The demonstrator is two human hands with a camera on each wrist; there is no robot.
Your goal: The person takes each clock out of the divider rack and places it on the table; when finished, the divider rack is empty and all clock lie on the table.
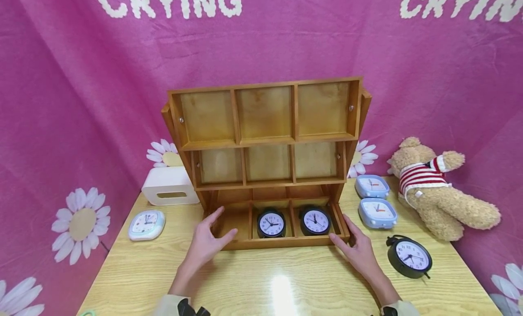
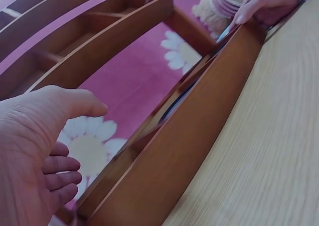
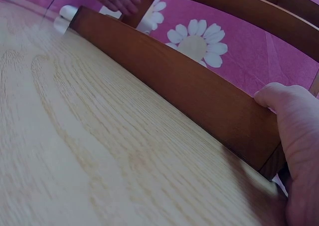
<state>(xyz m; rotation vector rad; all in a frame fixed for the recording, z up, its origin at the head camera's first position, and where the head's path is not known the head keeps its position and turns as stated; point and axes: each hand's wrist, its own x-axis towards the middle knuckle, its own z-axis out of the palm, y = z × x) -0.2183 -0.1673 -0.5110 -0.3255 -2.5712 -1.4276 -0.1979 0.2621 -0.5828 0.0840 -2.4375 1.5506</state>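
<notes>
A brown wooden three-tier shelf (image 1: 264, 145) stands on the table, each tier split into three compartments. Two round black alarm clocks lie in its bottom tier: one clock (image 1: 271, 224) in the middle compartment, the other clock (image 1: 315, 221) in the right. My right hand (image 1: 357, 250) grips the bottom tier's front right corner, thumb on the front edge and fingers along the side. At the tier's left end is my left hand (image 1: 206, 239), thumb and fingers spread apart and holding nothing. In the left wrist view the left hand (image 2: 37, 146) appears beside the wood; contact is unclear.
On the right are a black twin-foot alarm clock (image 1: 410, 257), two blue clocks, the nearer blue clock (image 1: 377, 213) among them, and a teddy bear (image 1: 437, 189). To the left stand a white tissue box (image 1: 169, 184) and a pale clock (image 1: 146, 225). Pink cloth (image 1: 261, 48) hangs behind.
</notes>
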